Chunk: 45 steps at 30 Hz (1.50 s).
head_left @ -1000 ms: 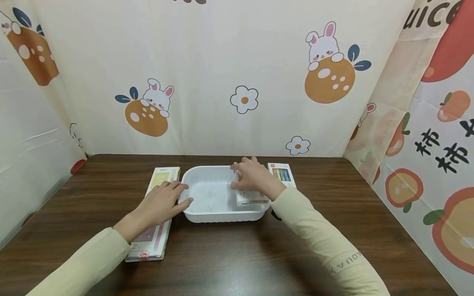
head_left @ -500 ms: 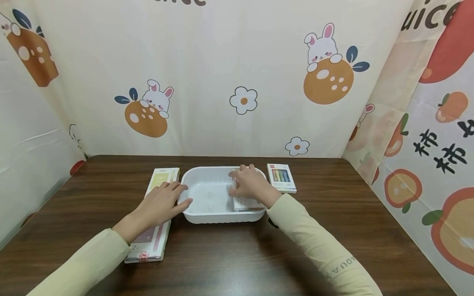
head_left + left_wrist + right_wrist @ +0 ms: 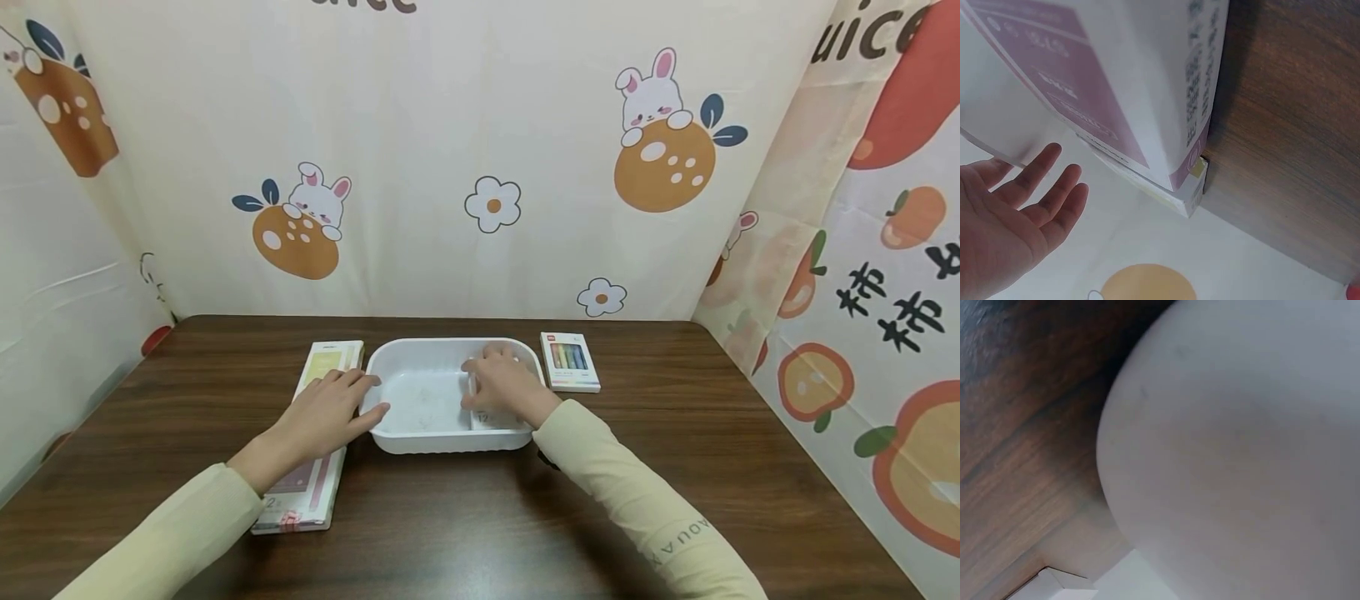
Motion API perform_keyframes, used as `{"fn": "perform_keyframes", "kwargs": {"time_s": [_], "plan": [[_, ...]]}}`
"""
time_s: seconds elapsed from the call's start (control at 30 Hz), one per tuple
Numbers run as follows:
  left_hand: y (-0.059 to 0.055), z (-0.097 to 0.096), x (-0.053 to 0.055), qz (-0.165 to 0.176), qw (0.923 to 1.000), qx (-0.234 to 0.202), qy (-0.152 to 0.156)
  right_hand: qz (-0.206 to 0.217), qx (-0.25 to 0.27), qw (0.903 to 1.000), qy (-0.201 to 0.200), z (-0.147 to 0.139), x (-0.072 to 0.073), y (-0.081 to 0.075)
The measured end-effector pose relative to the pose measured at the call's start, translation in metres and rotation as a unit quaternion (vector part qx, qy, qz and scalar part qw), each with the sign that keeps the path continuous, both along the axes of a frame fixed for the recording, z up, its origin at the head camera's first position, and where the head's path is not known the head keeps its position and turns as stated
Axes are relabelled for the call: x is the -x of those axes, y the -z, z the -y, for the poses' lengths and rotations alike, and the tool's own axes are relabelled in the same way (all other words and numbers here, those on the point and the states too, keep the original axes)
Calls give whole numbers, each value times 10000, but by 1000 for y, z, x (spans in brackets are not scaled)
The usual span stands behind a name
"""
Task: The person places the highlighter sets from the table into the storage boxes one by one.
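A white plastic basin stands on the table. Inside its right side is a flat white box printed with "12", gripped from above by my right hand, which covers most of it. My left hand rests at the basin's left rim with loosely bent fingers, holding nothing. Beneath that hand and wrist, along the basin's left, lie a pink-panelled white box and, farther back, a yellow-panelled one. The basin's outer wall fills much of the right wrist view.
To the right of the basin, a white box with coloured sticks pictured on it lies flat. The dark wooden table ends at a printed curtain behind, with more printed cloth at both sides.
My right hand has lowered the white box into the basin and shifted slightly left with it. The box beyond the basin shows more fully. The left hand stays in place.
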<state>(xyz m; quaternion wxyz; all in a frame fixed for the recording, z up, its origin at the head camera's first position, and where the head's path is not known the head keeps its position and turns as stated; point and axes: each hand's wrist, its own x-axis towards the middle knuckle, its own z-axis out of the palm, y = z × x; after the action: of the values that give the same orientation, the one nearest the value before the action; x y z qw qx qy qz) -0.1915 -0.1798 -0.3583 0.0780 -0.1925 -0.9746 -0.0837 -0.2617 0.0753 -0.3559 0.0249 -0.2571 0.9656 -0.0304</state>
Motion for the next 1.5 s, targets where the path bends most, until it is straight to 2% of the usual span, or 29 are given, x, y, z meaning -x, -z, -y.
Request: {"fn": "perform_keyframes", "kwargs": {"time_s": [0.6,1.1,1.2,1.37,1.5], "plan": [[2,0,1,-89,10000,14,6,317,-47,9994,99,2,2,7],[1,0,1,28,10000,25,0,189,-63,9998,-75,-3,2,7],[2,0,1,10,10000,31,11,30,-123,9999,-116,-3,1,3],[2,0,1,-23,10000,39,25,-483,-214,9981,-303,-5,-1,-5],[2,0,1,-8,10000,26,15,-578,-81,9980,-244,-7,-3,-11]]}}
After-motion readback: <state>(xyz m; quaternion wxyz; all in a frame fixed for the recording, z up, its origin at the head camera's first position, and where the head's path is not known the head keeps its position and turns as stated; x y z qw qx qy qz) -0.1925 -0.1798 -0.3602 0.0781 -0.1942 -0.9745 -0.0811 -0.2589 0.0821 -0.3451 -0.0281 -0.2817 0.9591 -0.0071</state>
